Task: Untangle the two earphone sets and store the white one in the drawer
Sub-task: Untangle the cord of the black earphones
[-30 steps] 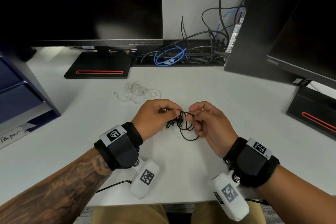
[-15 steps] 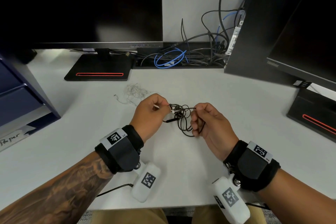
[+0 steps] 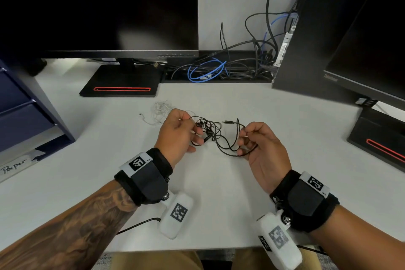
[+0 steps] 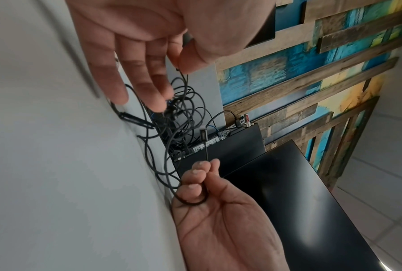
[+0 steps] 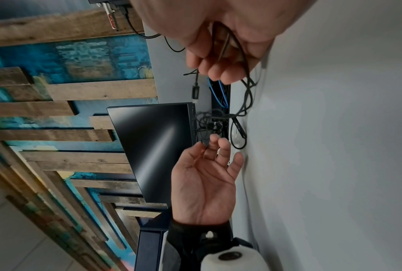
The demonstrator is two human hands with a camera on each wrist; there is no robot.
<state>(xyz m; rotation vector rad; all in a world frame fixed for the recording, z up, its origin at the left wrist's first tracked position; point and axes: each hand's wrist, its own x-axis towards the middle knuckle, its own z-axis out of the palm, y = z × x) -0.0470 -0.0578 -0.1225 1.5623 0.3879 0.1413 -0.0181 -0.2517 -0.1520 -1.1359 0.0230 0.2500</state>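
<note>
While we look down at the white desk (image 3: pixel 87 177), our left hand (image 3: pixel 175 136) pinches one strand of the black earphones (image 3: pixel 215 136) between thumb and first finger, and the other fingers of that hand hang loose and nearly straight. Our right hand (image 3: pixel 260 149) has its fingers curled round more loops of the same black wire. The knot of black wire hangs between our two hands, and a low loop reaches the desk. Its plug (image 4: pixel 203 134) sticks up free, just beside our right fingertips.

The white earphones (image 3: pixel 161 112) lie in a small pile on the desk at 11 o'clock from our left hand, just past the knuckles. They look apart from the black set.

The blue drawer box (image 3: pixel 19 107) stands far off at 9 o'clock, at the desk's left edge. Its drawers look closed.

One dark screen (image 3: pixel 98 6) stands at 12 o'clock, and another screen (image 3: pixel 368 39) at 2 o'clock.
</note>
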